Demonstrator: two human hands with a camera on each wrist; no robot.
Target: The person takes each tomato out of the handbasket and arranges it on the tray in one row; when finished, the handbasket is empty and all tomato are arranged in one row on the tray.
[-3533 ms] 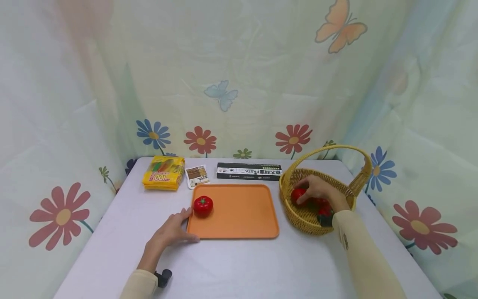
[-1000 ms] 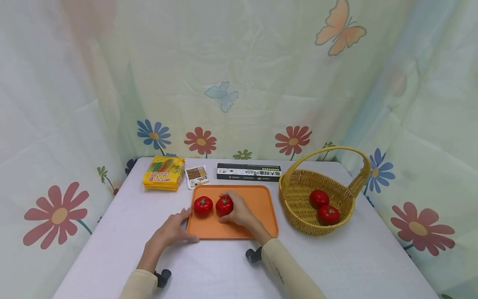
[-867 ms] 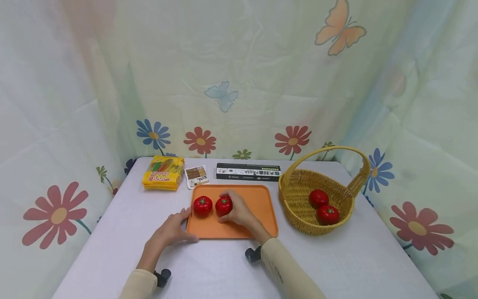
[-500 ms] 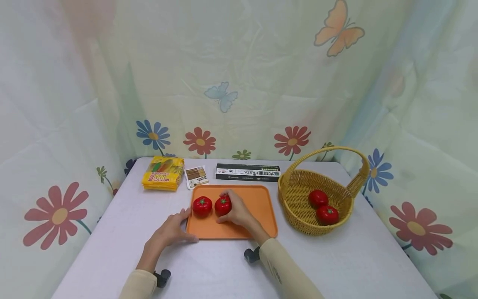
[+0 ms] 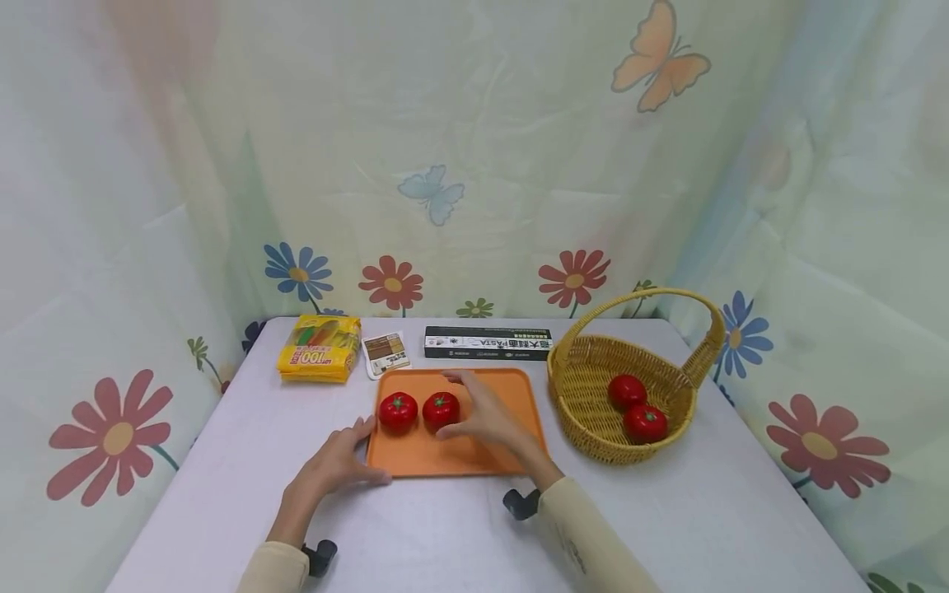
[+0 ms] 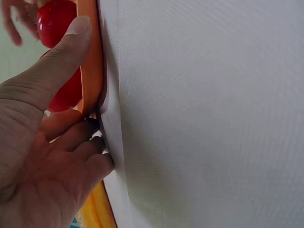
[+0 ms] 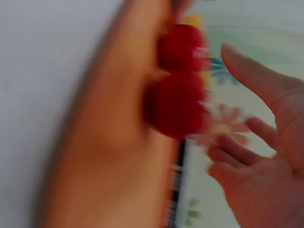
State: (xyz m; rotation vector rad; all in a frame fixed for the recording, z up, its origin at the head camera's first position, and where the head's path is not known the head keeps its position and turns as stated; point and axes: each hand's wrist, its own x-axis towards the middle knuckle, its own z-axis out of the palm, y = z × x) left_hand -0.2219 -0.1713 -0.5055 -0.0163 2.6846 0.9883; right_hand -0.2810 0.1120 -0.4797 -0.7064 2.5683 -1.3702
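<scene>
Pale desk [image 5: 445,539] boxed in by whitish-green drapes [image 5: 334,107] on three sides, cartoon butterflies [image 5: 652,53] and daisy-type flowers [image 5: 392,284] everywhere, light's pretty soft.

Curtained booth [image 5: 504,231], floral drapes [image 5: 326,148], white table [image 5: 430,535]

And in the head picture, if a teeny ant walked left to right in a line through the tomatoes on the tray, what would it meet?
Left hand → left tomato on the orange tray → right tomato on that tray → right hand → wicker basket.
</scene>
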